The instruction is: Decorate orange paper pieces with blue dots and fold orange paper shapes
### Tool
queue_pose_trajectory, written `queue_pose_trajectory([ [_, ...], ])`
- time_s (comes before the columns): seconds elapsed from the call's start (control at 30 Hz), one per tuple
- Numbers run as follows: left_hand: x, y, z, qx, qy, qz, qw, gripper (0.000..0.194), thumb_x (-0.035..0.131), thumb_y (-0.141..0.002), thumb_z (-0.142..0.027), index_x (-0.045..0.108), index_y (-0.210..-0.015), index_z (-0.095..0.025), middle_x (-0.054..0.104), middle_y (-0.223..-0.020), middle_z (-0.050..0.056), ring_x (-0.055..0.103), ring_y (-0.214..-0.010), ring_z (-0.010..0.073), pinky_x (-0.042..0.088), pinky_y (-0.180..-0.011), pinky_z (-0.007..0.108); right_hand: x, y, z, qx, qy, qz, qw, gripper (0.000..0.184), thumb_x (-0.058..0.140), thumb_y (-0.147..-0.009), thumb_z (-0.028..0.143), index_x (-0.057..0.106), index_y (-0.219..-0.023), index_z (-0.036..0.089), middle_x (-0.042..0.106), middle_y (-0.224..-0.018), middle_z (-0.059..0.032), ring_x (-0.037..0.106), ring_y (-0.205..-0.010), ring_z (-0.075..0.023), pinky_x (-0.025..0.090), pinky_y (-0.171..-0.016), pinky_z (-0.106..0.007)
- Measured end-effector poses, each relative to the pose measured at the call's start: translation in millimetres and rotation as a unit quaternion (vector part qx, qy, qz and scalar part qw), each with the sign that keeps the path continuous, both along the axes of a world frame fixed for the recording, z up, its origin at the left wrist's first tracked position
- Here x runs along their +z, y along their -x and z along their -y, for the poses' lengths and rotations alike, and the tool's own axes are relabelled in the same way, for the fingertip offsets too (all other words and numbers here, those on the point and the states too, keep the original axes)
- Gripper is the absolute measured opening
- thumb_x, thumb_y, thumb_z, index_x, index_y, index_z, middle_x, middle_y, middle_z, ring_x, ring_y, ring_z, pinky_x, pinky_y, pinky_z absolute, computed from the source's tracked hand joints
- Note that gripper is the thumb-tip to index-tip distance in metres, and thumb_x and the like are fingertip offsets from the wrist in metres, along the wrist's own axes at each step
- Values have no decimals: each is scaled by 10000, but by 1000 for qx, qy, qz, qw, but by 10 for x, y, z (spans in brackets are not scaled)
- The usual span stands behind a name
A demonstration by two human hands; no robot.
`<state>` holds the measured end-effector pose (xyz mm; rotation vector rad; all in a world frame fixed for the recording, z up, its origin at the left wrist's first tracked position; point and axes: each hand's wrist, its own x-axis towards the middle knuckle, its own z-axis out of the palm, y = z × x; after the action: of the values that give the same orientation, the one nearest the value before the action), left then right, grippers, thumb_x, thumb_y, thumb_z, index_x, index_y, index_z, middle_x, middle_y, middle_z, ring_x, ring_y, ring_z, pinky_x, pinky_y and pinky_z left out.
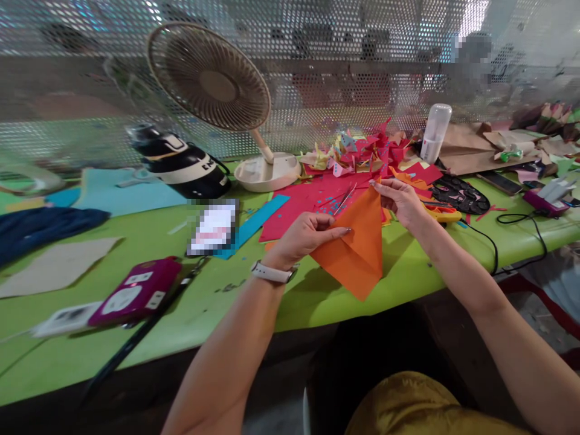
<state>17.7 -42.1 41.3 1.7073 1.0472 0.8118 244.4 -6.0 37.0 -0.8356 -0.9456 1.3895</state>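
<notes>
Between my two hands hangs a folded sheet of orange paper [362, 266], held above the near edge of the green table. My left hand [312, 235], with a white watch on its wrist, pinches the paper's left side between thumb and fingers. At the top corner my right hand [399, 199] grips the paper with its fingertips. Behind the paper lie red sheets [290, 208] scattered with small blue bits and a thin pair of metal tweezers [345, 198]. Yellow-handled scissors [441, 214] rest beside my right wrist.
A fan [267, 172], a black bottle [185, 160] and a pile of folded coloured paper [357, 154] stand along the back mesh. To the left are a phone [214, 226] and a purple power bank [138, 290]. A clear bottle [435, 133] and cables lie right.
</notes>
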Motion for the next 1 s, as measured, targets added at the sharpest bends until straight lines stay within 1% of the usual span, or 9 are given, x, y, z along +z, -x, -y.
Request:
queue_pose_trajectory([
  [0.2, -11, 5, 2, -2, 20, -2, 1000, 461, 808, -646, -482, 485, -521, -178, 353, -526, -62, 323, -471, 57, 214, -442, 204, -39, -5, -33, -27, -34, -2, 999, 237, 829, -662, 376, 666, -724, 215, 681, -648, 54, 648, -597, -90, 547, -640, -234],
  [0.37, 12, -4, 7, 8, 25, -7, 1000, 423, 814, -620, -482, 541, -519, -175, 411, -506, -54, 356, -464, 61, 227, -441, 203, 27, -117, -107, -111, 3, -31, 993, 170, 728, -793, 360, 658, -742, 214, 720, -683, 21, 676, -623, -104, 563, -667, -226],
  [0.4, 16, -6, 5, 19, 32, -1, 999, 413, 821, -603, -486, 558, -529, -176, 448, -513, -47, 384, -468, 67, 251, -445, 203, 40, -121, -102, -103, 12, -26, 994, 196, 720, -809, 386, 660, -745, 211, 725, -688, 12, 682, -627, -108, 567, -669, -227],
  [0.47, 20, -9, -3, 49, 45, 13, 998, 397, 836, -570, -496, 599, -564, -178, 533, -545, -26, 451, -488, 87, 308, -459, 209, 53, -95, -62, -42, 30, -3, 999, 270, 730, -803, 457, 672, -742, 200, 731, -698, -7, 687, -623, -118, 572, -654, -234],
  [0.53, 18, -12, -10, 74, 52, 29, 995, 388, 846, -553, -508, 653, -617, -177, 610, -597, 0, 509, -521, 107, 362, -483, 218, 46, -39, -1, 44, 39, 33, 998, 323, 778, -751, 500, 687, -735, 190, 735, -705, -21, 690, -623, -130, 573, -639, -246],
  [0.6, 10, -18, -15, 89, 59, 47, 993, 395, 859, -540, -516, 693, -657, -177, 657, -639, 16, 540, -545, 117, 390, -498, 223, 22, 17, 48, 94, 28, 61, 993, 330, 843, -677, 479, 698, -727, 187, 737, -712, -19, 695, -640, -136, 573, -647, -252],
  [0.7, -9, -31, -17, 95, 77, 65, 990, 407, 881, -515, -515, 711, -668, -178, 680, -664, 22, 560, -559, 122, 404, -502, 222, -22, 59, 65, 89, 7, 71, 994, 316, 893, -602, 428, 717, -709, 188, 739, -721, -9, 691, -662, -132, 571, -662, -252],
  [0.87, -29, -40, -9, 94, 62, 61, 992, 400, 886, -526, -506, 685, -630, -176, 648, -626, 6, 543, -541, 109, 384, -487, 214, -53, 74, 58, 49, -12, 64, 997, 286, 882, -595, 432, 718, -665, 208, 738, -721, -1, 671, -645, -123, 565, -642, -249],
  [1.0, -26, -24, -12, 85, 61, 53, 993, 395, 874, -551, -495, 656, -614, -172, 620, -601, -8, 526, -527, 97, 371, -489, 209, -37, 86, 81, 45, -10, 49, 998, 278, 892, -571, 402, 726, -703, 221, 732, -706, 18, 679, -644, -122, 571, -660, -256],
])
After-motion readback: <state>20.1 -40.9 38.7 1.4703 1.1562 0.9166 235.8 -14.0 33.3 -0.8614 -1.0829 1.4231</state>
